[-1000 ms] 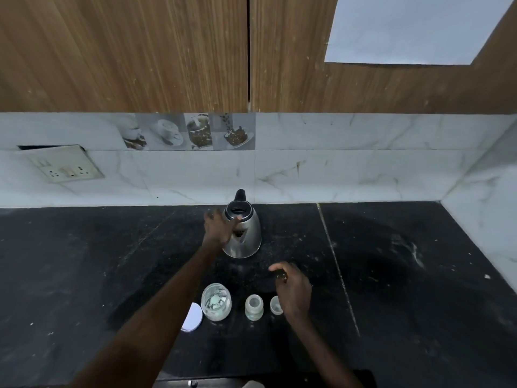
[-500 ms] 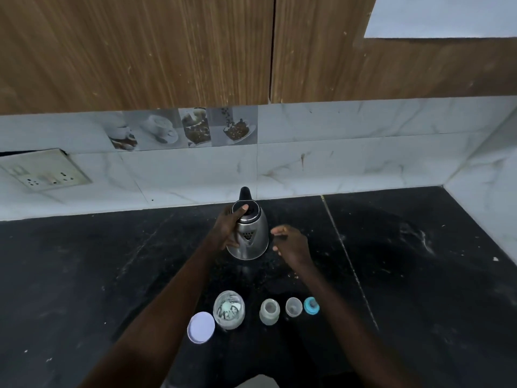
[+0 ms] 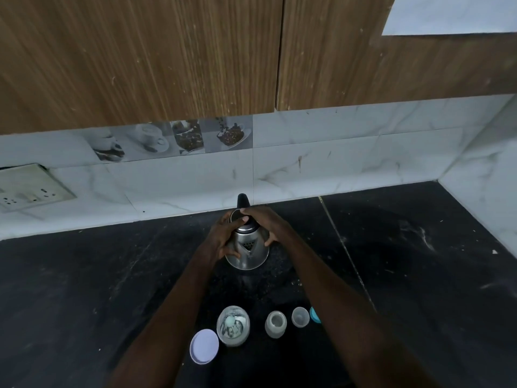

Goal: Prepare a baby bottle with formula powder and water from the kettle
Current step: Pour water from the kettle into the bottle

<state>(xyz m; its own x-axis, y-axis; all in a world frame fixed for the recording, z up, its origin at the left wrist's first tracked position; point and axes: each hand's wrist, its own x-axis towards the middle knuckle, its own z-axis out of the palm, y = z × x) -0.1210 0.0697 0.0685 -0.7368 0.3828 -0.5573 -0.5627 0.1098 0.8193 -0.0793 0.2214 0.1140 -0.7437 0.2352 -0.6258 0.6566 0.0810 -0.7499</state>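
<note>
Head view: both hands are gripping the kettle (image 3: 247,250), which is standing upright at the back of the worktop (image 3: 419,275), spout facing the person, handle on the far side. The left hand (image 3: 222,238) is curling its fingers round the kettle's left flank. The right hand (image 3: 264,224) is reaching over the lid, thumb pressing the right flank. The open bottle (image 3: 275,323) is standing well nearer the person, between the forearms, near the jar (image 3: 233,329). Half a second earlier the right hand was hanging just beside the kettle, apart from it.
</note>
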